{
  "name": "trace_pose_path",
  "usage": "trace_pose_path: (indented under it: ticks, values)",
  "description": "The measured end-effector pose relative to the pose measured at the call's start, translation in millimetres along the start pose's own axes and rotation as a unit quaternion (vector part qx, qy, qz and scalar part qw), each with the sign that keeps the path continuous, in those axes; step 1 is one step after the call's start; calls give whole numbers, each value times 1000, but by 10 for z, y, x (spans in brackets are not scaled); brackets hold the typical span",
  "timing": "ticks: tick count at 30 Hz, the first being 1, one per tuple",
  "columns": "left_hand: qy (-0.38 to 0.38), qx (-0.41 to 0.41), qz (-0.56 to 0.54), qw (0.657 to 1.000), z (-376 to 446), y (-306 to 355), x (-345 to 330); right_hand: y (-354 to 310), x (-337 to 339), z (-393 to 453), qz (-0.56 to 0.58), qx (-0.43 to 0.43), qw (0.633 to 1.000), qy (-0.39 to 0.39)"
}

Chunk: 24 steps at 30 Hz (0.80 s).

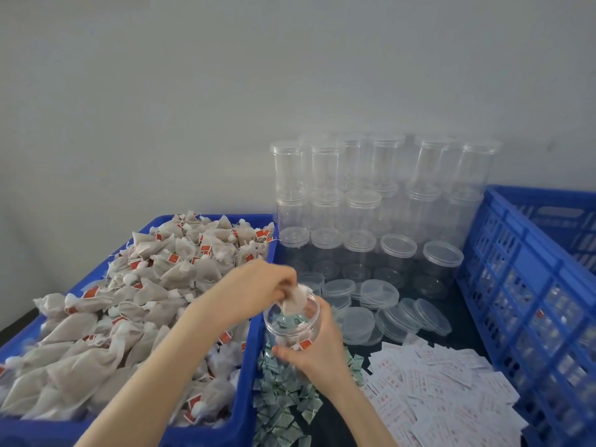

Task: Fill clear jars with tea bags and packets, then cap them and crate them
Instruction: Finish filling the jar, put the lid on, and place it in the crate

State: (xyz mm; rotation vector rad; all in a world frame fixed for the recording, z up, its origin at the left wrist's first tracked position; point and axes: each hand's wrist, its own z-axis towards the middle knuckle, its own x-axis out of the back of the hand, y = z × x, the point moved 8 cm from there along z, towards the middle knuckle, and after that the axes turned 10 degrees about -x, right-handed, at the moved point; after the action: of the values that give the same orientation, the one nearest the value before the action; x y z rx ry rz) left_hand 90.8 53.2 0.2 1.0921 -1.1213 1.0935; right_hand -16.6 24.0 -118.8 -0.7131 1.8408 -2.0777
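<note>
Left of the clear jar sits the blue bin heaped with tea bags, behind it the stacked empty jars, while the right hand grips the jar's side and the left hand pinches a tea bag at its mouth.

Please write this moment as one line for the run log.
step: filling | left hand: pushes tea bag into jar | right hand: holds jar | jar: uncapped | lids: loose behind jar
</note>
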Motion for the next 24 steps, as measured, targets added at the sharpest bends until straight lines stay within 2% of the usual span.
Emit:
trace_pose_path:
  ticks: [5, 10, 12, 14, 16, 17, 18, 20, 21, 22, 24]
  values:
    - [-122, -59, 18, 991, 118, 154, -447, 10, 36, 16, -10, -13, 1000, 4]
    - [-210, -74, -45, 974, 112, 153, -563, 56, 33, 15, -44, -12, 999, 0]
    - [-183, -67, -78, 978, 102, 128, -468, 48, 36, 8, -41, -12, 999, 4]
    - [-82, -42, -117, 989, 103, -19, -205, 47, 58, 6, -28, -15, 999, 10]
    - [24, 33, -128, 991, 74, -362, 5, 46, 80, -2, -18, -18, 1000, 12]
    - [33, 77, -91, 992, 45, -555, 10, 43, 87, -5, -15, -16, 1000, 11]
    - [-2, 124, -33, 992, 4, -725, -79, 41, 91, -7, -13, -16, 1000, 9]
    - [-149, 182, 50, 971, -94, -917, -504, 34, 91, -12, -9, -16, 1000, 6]
    - [-218, 186, 55, 957, -152, -920, -753, 25, 89, -14, -7, -16, 1000, 6]
    - [-256, 183, 35, 948, -191, -890, -972, 16, 82, -18, -6, -17, 1000, 6]
    - [-286, 161, 37, 944, -255, -863, -1245, -11, 61, -19, -13, -14, 1000, 10]
